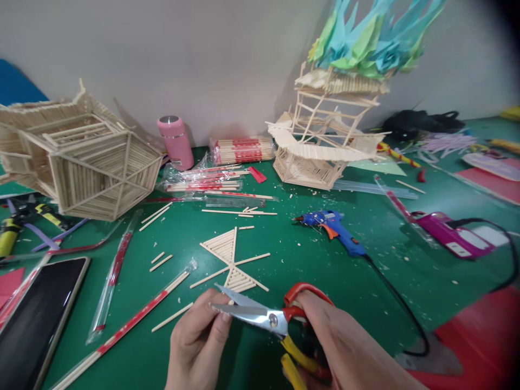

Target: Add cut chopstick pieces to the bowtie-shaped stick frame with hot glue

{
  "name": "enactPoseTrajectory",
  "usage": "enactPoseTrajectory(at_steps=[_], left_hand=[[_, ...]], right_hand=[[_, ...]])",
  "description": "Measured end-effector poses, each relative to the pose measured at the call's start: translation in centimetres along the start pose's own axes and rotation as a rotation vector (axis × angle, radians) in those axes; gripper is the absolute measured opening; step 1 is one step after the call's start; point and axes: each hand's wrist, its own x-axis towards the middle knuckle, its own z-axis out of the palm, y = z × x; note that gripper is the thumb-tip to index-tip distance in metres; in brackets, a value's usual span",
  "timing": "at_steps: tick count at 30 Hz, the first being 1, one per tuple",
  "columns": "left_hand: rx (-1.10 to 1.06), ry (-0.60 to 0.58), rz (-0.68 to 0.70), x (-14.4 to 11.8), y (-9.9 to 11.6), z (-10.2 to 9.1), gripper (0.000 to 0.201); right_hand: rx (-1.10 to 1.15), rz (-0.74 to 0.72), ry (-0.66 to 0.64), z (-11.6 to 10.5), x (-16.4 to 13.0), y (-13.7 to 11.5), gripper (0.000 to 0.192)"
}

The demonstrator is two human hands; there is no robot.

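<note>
R hand (325,336) on open scissors (260,317), L hand (199,336) touching blades

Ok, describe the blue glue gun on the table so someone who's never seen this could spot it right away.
Start at the tall stick tower topped with green and blue paper cranes at the back of the green table. Just in front of it lies the blue plastic glue gun, with an orange trigger and black cord; the other gun, to its right, is magenta.

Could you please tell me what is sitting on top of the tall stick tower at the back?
Folded green and blue paper shapes crown the stick tower. Their tops leave the frame, and they cover whatever joins them to the tower.
</note>
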Motion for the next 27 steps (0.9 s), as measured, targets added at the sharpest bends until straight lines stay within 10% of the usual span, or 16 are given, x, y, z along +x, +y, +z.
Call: enactPoseTrajectory(at_steps=[27], left_hand=[[0.036, 0.052, 0.022, -0.6, -1.0, -0.3, 0.024]], right_hand=[[-0.171, -0.057, -0.047, 1.1, 0.9, 1.7, 0.022]])
